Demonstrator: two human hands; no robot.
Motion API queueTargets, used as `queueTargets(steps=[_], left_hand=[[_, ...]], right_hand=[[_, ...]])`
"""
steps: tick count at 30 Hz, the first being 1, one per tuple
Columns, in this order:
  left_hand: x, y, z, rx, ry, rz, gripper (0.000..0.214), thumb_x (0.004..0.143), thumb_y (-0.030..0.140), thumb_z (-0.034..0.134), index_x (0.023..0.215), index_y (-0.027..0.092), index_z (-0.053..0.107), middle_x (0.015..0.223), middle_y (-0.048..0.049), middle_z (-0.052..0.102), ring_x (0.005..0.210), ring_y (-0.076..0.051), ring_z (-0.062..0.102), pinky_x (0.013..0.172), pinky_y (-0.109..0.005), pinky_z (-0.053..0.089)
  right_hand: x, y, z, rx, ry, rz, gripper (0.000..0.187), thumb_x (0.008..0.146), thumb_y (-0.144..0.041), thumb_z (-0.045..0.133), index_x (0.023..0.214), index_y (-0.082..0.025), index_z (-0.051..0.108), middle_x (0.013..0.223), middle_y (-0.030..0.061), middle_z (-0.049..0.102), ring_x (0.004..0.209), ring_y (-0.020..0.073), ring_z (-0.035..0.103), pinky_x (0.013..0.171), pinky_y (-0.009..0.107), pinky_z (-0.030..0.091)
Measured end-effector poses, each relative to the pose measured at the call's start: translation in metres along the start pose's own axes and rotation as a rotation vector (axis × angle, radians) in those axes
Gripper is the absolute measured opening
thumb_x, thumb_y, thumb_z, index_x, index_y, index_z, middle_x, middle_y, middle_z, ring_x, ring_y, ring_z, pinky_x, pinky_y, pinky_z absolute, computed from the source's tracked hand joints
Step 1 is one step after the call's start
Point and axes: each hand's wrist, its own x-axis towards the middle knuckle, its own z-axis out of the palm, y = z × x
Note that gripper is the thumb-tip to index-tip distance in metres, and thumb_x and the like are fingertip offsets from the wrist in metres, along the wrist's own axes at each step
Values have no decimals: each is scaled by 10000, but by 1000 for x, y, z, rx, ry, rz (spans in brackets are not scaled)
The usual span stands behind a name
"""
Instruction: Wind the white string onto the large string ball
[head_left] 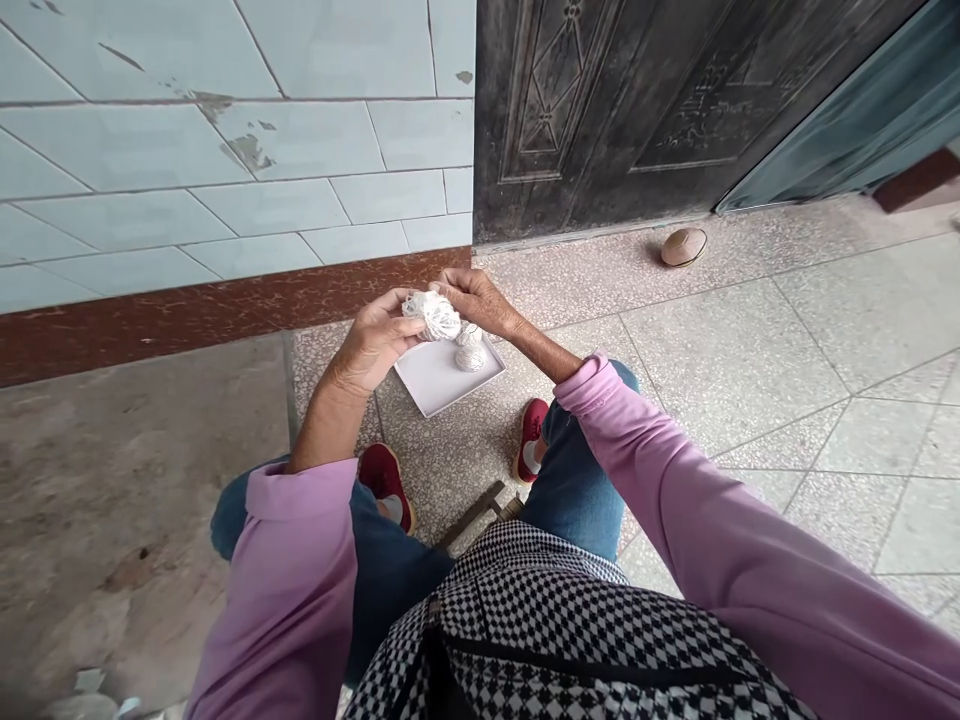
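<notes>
A loose bundle of white yarn [435,316] is held up in front of me. My left hand [373,345] grips it from the left, thumb on the near side and fingers behind. My right hand [478,298] is at the bundle's upper right edge, its fingers pinched together; a strand between the fingertips is too small to make out. Below the hands, a white shallow tray [431,385] lies on the floor. Small wound balls of white yarn [470,357] sit at its right side, partly overlapped by the bundle and my right hand.
A tiled wall [300,140] rises ahead, with a dark carved door [600,100] to its right. A rounded brown object [683,247] lies on the floor by the door. My knees and red shoes [386,483] flank the tray, with part of a low stool [476,512] beneath me.
</notes>
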Motion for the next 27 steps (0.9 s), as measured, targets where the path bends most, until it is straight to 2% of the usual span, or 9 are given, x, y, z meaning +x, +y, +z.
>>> queueTargets(steps=[2,5,7,11,16,20,24,27], left_hand=[[4,1,-2,-34,39,27,549,645,295,1094,1114,222,818,1164,-140,856,1110,-356,872,935,-499,817],[11,2,-6,-61,116,83,558,673,319,1075,1160,239,814,1266,-151,870,1231,-375,877,947,-458,811],[17,1,-11,-63,161,134,562,677,376,1092,1151,253,817,1302,-147,886,1271,-375,876,961,-435,802],[30,-9,-23,-1,251,211,696,624,499,1177,1156,285,782,1263,-112,894,1221,-353,872,931,-418,768],[36,-21,-29,229,318,261,742,627,517,1213,1128,287,715,1144,-64,860,1112,-316,844,879,-388,705],[28,-19,-21,334,248,229,718,582,371,1183,1115,266,715,1056,-48,821,1003,-290,806,857,-400,692],[14,-10,-11,260,91,157,623,616,344,1123,1132,248,787,1058,-59,843,968,-280,799,849,-397,701],[6,-5,-7,158,13,97,583,645,365,1123,1143,243,844,1085,-75,866,971,-276,818,854,-389,729]], right_hand=[[3,7,4,15,-6,-43,538,1340,-325,713,844,-260,515,771,-59,493,821,148,454,786,330,393],[3,14,9,-54,-56,-119,511,1371,-415,692,908,-237,568,824,-38,552,837,170,507,808,310,424],[-1,18,14,-140,-116,-164,430,1373,-357,666,967,-221,626,871,-16,609,882,189,562,856,311,447],[-9,25,24,-230,-237,-232,330,1345,-230,659,1015,-209,667,893,-5,628,892,200,580,869,323,436],[-14,17,15,-136,-254,-274,412,1370,-328,719,981,-194,686,860,-19,598,836,173,528,811,313,412],[-16,0,-5,-79,-162,-201,491,1347,-450,825,940,-190,731,829,-21,594,801,160,495,784,327,419],[-10,-7,-18,-16,-30,-151,507,1323,-353,865,864,-210,704,815,-22,607,789,149,471,786,329,437],[-4,-6,-18,44,16,-110,572,1309,-313,884,807,-235,620,749,-55,542,772,135,431,768,329,418]])
